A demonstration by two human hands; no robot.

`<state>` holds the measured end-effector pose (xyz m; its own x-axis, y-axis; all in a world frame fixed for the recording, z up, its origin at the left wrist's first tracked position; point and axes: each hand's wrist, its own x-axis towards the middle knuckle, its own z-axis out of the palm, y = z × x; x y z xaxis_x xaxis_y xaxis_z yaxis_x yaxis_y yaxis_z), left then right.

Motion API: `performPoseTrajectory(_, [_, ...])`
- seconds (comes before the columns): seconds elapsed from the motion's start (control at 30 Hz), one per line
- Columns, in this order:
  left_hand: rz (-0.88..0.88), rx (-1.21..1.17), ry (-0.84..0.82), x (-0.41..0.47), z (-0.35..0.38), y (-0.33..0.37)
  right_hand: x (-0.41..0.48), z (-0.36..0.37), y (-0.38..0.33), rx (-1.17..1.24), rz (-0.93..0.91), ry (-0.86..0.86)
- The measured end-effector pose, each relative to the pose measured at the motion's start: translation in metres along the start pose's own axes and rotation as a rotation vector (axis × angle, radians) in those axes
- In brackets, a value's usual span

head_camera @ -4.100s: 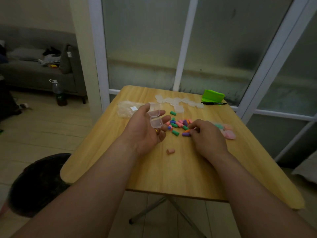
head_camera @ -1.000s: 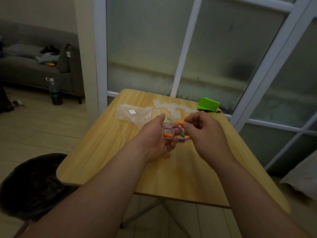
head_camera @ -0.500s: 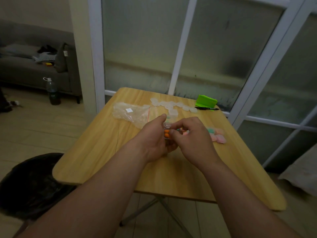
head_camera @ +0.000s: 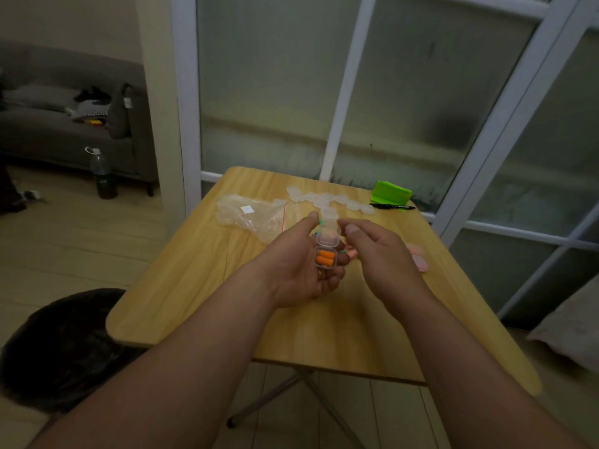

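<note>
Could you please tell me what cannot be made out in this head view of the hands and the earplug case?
All in the head view:
- Right hand: its fingers curl behind its back, so whether it holds anything is hidden.
- Loose earplugs on the table: mostly behind both hands, not countable.
- Pen: print too small to read.
- Small clear case in the left hand: its clasp is too small and blurred.

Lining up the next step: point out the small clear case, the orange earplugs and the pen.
small clear case (head_camera: 328, 239): head view, on its open lid.
orange earplugs (head_camera: 325, 258): head view, middle of the pair.
pen (head_camera: 392, 206): head view, mid-barrel.
</note>
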<state>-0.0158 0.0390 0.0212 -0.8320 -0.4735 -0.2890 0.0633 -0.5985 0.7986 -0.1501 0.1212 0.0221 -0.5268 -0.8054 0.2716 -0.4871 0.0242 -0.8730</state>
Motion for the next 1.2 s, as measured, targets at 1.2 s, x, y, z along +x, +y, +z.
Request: performPoseTrajectory(1.2, [0.209,0.006,0.098,0.015,0.028,-0.023,-0.033,-0.020,0.026,-0.400,-0.179,0.020])
